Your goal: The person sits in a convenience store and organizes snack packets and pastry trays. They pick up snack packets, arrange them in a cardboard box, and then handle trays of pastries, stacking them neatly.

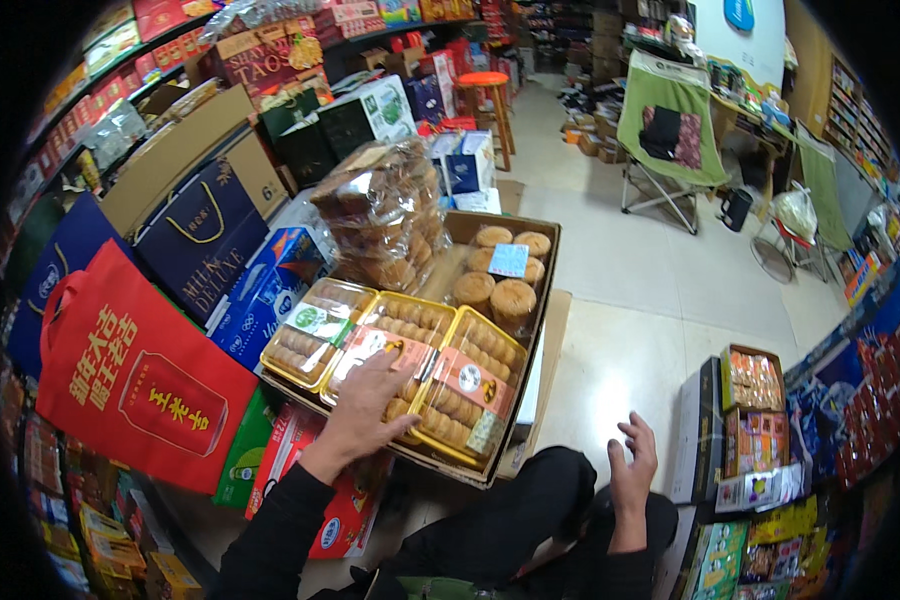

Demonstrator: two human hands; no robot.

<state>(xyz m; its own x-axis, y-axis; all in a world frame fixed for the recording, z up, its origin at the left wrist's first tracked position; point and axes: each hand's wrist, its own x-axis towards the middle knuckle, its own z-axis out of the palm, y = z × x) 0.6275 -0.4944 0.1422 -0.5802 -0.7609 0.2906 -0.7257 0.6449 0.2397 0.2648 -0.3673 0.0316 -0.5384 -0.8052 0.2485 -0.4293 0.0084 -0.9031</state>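
Three clear-lidded yellow plastic trays of round pastries stand side by side in a shallow cardboard carton (554, 247). One tray (311, 322) has a green-and-white label; the middle tray (412, 319) and the right tray (472, 382) carry orange ones. My left hand (367, 397) lies on top of the middle tray, thumb spread towards the right one, covering part of it. Bagged round cakes (514, 296) with a blue-white label sit behind the trays, beside a stack of plastic-wrapped pastries (382, 217). Above my knee, my right hand (632, 465) is empty, its fingers loosely bent.
Left of the carton are a red bag (150, 375), a dark blue gift bag (199, 232) and a blue box (274, 292). Boxes of wrapped snacks (754, 412) stand at right. Farther off are a green folding chair (671, 127) and an orange-topped stool (484, 79).
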